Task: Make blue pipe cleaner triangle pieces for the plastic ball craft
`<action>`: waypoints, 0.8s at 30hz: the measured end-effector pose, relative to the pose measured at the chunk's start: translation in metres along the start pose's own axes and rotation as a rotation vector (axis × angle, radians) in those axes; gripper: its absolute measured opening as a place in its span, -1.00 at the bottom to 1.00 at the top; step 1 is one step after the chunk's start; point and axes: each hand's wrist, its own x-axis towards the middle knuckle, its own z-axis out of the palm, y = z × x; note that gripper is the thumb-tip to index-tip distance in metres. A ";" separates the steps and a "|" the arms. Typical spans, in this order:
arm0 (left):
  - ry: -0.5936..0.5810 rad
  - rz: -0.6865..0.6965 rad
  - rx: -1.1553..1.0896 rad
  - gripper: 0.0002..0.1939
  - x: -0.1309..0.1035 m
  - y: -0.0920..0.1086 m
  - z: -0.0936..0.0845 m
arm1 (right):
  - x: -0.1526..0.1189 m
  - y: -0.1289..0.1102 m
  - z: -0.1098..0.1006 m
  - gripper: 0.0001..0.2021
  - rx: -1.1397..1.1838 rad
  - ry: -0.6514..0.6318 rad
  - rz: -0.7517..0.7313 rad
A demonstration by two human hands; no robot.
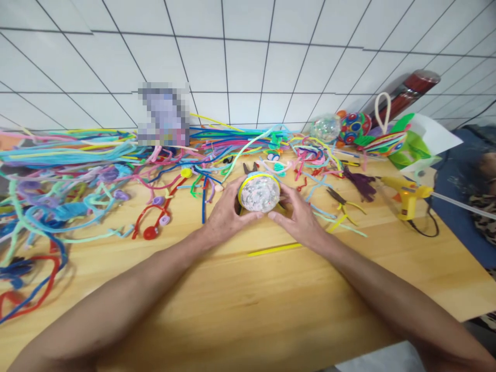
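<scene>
Between my two hands is a clear, glittery ball [259, 195] with a yellow pipe cleaner around its upper edge. My left hand [226, 213] grips the ball from the left, its thumb along the lower side. From the right, my right hand [296, 214] holds the same ball, with the thumb tip near its bottom. Dark plier jaws [250, 168] show just behind the ball; the rest of that tool is hidden. A straight yellow pipe cleaner [275, 250] lies on the table below my right wrist.
Loose pipe cleaners [73, 155] cover the left and back of the wooden table [217, 310]. To the right are yellow-handled pliers [343, 204] and a yellow glue gun [406, 196]. A second clear ball [326, 128] and a red flask [406, 95] stand by the tiled wall.
</scene>
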 end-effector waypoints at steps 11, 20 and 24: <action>-0.020 0.018 -0.009 -0.04 0.000 -0.003 -0.002 | -0.008 0.003 0.003 -0.27 -0.041 0.057 -0.132; -0.111 0.067 -0.123 -0.25 -0.002 -0.002 -0.011 | -0.010 0.009 0.007 -0.30 0.013 0.061 -0.089; -0.131 0.078 -0.143 -0.28 -0.004 -0.005 -0.013 | -0.010 0.010 0.008 -0.29 0.001 0.069 -0.097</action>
